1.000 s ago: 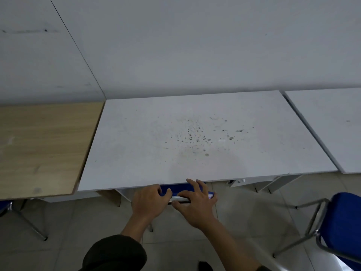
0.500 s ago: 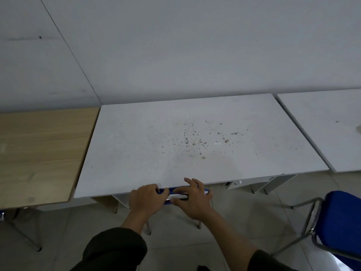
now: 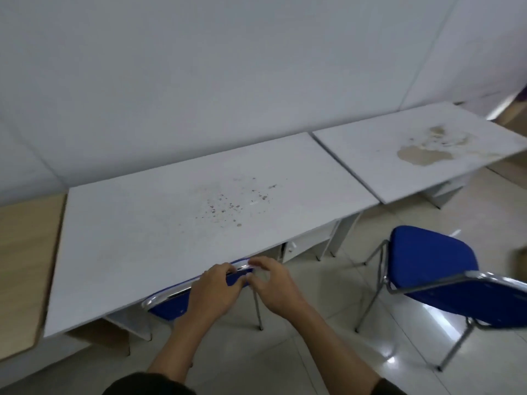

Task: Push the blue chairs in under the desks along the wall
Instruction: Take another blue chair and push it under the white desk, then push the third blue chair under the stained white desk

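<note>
Head view: white rectangular desk surface (image 3: 176, 223) with dark specks stands against a pale wall (image 3: 199, 67). Wood-grain desk surface (image 3: 25, 252) butts it on the left; a second white desk surface (image 3: 413, 155) with a brown stain (image 3: 422, 155) sits just beside it on the right. Blue padded chair with chrome tube frame (image 3: 182, 302) is tucked under the speckled surface, only its backrest top showing at the front edge. Second blue padded chair (image 3: 433, 260) stands out on the tiled floor (image 3: 328, 323), well apart from the stained surface, backrest toward the camera. Left hand (image 3: 216, 289) curls over the tucked chair's chrome top rail, fingers closed on it. Right hand (image 3: 271, 283) is blurred at the same rail, fingers loosely bent; grip cannot be told. Both forearms reach forward, dark sleeves at the bottom edge.
</note>
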